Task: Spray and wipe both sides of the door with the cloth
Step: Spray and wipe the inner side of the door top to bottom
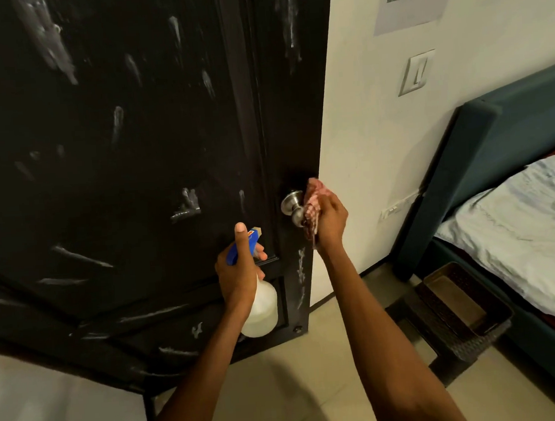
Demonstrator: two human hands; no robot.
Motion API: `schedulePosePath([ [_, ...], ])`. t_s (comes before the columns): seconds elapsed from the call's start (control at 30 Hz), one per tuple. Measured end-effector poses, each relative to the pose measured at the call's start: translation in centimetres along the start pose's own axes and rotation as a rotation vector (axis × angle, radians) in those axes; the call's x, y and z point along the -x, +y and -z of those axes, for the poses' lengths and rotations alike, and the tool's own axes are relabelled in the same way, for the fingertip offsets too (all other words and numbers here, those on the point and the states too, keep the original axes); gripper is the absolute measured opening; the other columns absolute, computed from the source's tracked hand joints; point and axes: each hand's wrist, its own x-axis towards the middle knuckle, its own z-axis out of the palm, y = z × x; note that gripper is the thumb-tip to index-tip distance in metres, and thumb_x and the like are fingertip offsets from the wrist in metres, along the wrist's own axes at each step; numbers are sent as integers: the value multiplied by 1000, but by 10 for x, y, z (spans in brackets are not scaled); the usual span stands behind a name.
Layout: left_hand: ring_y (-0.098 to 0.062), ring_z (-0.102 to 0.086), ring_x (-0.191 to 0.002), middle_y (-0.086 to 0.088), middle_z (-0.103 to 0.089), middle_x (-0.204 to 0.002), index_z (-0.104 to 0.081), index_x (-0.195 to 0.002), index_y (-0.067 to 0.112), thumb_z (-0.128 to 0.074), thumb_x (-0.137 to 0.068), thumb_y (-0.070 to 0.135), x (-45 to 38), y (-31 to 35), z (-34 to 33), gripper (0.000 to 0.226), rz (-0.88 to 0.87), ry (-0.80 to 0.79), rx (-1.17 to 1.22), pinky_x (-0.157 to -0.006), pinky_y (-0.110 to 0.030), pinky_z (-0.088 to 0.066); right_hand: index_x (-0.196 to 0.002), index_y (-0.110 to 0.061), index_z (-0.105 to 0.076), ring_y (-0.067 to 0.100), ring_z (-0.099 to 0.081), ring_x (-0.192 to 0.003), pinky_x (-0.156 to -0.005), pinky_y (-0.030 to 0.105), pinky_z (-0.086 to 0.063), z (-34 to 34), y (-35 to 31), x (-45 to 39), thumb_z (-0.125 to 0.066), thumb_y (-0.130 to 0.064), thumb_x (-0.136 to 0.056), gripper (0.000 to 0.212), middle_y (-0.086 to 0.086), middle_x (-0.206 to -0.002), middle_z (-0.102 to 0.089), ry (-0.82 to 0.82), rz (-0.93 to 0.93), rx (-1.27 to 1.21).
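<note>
My right hand [331, 221] clamps red-white checked cloth [313, 204] against round silver metal doorknob [294, 206], frame centre. My left hand [239, 272] grips white plastic spray bottle [263, 310], blue trigger head. Black streaked wooden door [118, 155] fills left; teal bed [495, 149] right. Bottle label unreadable.

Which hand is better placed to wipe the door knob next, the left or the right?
The right hand. It holds the cloth pressed against the door knob. The left hand is busy holding the spray bottle, lower on the door.

Black panelled wooden door [118, 155] streaked white; red-and-white checked cloth [313, 207]; blue-triggered translucent white spray bottle [263, 306]; teal upholstered bed frame [483, 163].
</note>
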Motion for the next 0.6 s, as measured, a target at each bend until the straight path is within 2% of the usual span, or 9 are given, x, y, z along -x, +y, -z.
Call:
schedulePosePath([
  [0.07,-16,-53,-45,-12,-70,-72,-69,-81,1,-38,-92,69,1,0,-5,76,3,-11,-10,-45,-22,-45,-116,-18,-73,5,-63,-100,-89,22,-51,3,10,1,-54,-22,-103,23,-3,-113,-71,-134,384,511],
  [0.1,-16,-54,-46,-12,-70,-72,-69,-81,1,-37,-94,68,2,0,-7,75,4,-11,-22,-46,-22,-46,-112,-18,-74,7,-59,-99,-88,25,-48,4,17,1,-55,-24,-102,22,-2,-110,-69,-207,572,734],
  [0.17,-16,-55,-46,-12,-70,-71,-69,-81,2,-36,-94,68,2,1,-9,75,2,-13,-35,-46,-23,-47,-105,-15,-75,20,-57,-105,-97,41,-45,6,30,1,-58,-29,-97,24,3,-109,-68,-286,906,1153],
  [0.2,-17,-55,-46,-12,-70,-71,-69,-81,2,-36,-94,68,2,1,-10,75,-2,-14,-38,-47,-24,-47,-105,-15,-76,27,-55,-113,-106,48,-40,4,32,3,-59,-33,-93,28,5,-113,-66,-327,997,1389],
  [0.27,-18,-55,-47,-11,-70,-72,-70,-82,3,-35,-95,68,2,2,-10,74,-2,-14,-43,-48,-26,-47,-113,-18,-74,34,-44,-133,-119,59,-18,1,26,9,-62,-42,-88,37,6,-132,-60,-516,1019,1806],
  [0.37,-20,-55,-49,-10,-71,-71,-70,-83,5,-36,-98,66,2,3,-10,71,5,-15,-34,-50,-28,-47,-130,-26,-65,38,-13,-152,-119,62,5,6,21,9,-69,-41,-89,44,7,-157,-40,-837,990,2322],
  [0.47,-20,-56,-49,-8,-72,-71,-73,-85,10,-36,-96,67,2,2,-7,69,8,-1,-22,-52,-31,-48,-139,-29,-57,39,-4,-154,-119,62,6,9,16,2,-73,-33,-89,53,7,-163,-30,-913,1071,2481],
  [0.53,-20,-56,-49,-8,-72,-71,-73,-85,10,-37,-97,67,2,2,-5,68,17,5,-17,-53,-32,-48,-142,-27,-54,39,-10,-153,-120,63,-1,10,10,-4,-72,-35,-89,57,8,-162,-30,-888,1082,2367],
  [0.6,-21,-55,-49,-9,-71,-71,-72,-83,8,-36,-97,66,1,1,-3,70,16,7,-11,-53,-32,-48,-142,-25,-53,40,-23,-147,-118,64,-19,12,0,-9,-66,-44,-90,56,10,-157,-35,-802,1058,2212],
])
